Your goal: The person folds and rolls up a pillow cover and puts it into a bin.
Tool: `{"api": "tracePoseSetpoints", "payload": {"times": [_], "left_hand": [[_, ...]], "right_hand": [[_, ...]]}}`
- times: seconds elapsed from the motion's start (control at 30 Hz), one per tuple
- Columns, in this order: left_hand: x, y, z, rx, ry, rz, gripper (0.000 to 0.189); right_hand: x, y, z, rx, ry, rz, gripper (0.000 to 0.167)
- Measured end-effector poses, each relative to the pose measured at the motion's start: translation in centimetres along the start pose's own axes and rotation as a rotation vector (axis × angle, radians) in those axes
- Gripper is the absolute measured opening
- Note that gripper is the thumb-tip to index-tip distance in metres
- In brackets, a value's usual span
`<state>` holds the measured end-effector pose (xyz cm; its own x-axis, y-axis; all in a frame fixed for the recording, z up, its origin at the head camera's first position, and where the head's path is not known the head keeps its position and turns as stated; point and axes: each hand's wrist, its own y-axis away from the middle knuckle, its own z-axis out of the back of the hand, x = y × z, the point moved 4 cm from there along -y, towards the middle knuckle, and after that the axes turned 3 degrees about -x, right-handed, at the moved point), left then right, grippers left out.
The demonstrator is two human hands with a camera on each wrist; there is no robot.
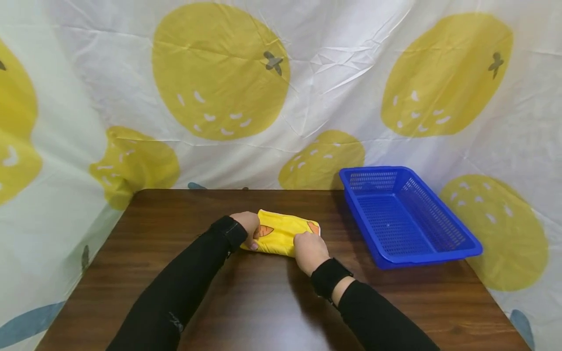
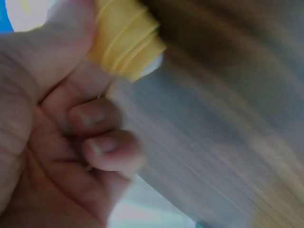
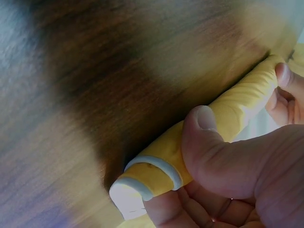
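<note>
A folded yellow cloth (image 1: 283, 229) with a carrot print and a pale edge is near the middle of the table. My left hand (image 1: 248, 227) pinches its left end between thumb and fingers; the left wrist view shows stacked yellow folds (image 2: 130, 40) at the thumb. Nearer the right end, my right hand (image 1: 310, 251) grips the front edge. In the right wrist view the thumb (image 3: 204, 142) presses on the cloth (image 3: 228, 111) while the other fingers curl below. White-edged layers show at that end.
To the right, a blue plastic basket (image 1: 428, 256) with perforated walls stands on the brown wooden table (image 1: 259, 307). A white curtain (image 1: 325, 73) printed with yellow fruit hangs behind the table and along its sides.
</note>
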<state>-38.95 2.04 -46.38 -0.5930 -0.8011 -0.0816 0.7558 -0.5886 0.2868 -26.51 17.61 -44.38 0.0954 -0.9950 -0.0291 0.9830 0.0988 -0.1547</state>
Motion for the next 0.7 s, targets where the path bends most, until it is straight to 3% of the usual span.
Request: {"api": "tracePoseSetpoints", "payload": {"times": [0.13,0.27,0.33,0.43,0.5,0.57,0.63,0.7], "left_hand": [[0.0,-0.1,1.1,0.115,-0.13,0.104,0.048],[-0.8,2.2,3.2,0.112,-0.161,0.129,0.067],[-0.9,2.8,3.6,0.084,-0.123,0.13,0.072],[0.3,1.0,2.4,0.063,-0.092,0.146,0.077],[1.4,-0.8,1.3,0.045,-0.073,0.15,0.083],[3.0,-3.3,-0.5,-0.02,-0.078,0.113,0.089],[3.2,-3.9,-0.5,-0.039,-0.062,0.11,0.091],[3.2,-3.6,-0.5,-0.09,-0.063,0.104,0.088]], "right_hand": [[0.3,0.0,-0.2,-0.008,0.009,0.012,0.012],[0.5,-0.2,-0.2,-0.024,0.006,0.03,0.013],[0.5,-0.3,-0.2,-0.03,0.01,0.038,0.014],[0.1,-0.6,-0.2,-0.02,0.02,0.055,0.014],[-0.3,-1.0,-0.1,0.005,0.034,0.072,0.013],[-0.9,-1.4,0.0,0.049,0.036,0.084,0.014],[-1.4,-2.0,0.1,0.103,0.025,0.093,0.017],[-1.6,-2.5,0.1,0.161,0.014,0.107,0.023]]}}
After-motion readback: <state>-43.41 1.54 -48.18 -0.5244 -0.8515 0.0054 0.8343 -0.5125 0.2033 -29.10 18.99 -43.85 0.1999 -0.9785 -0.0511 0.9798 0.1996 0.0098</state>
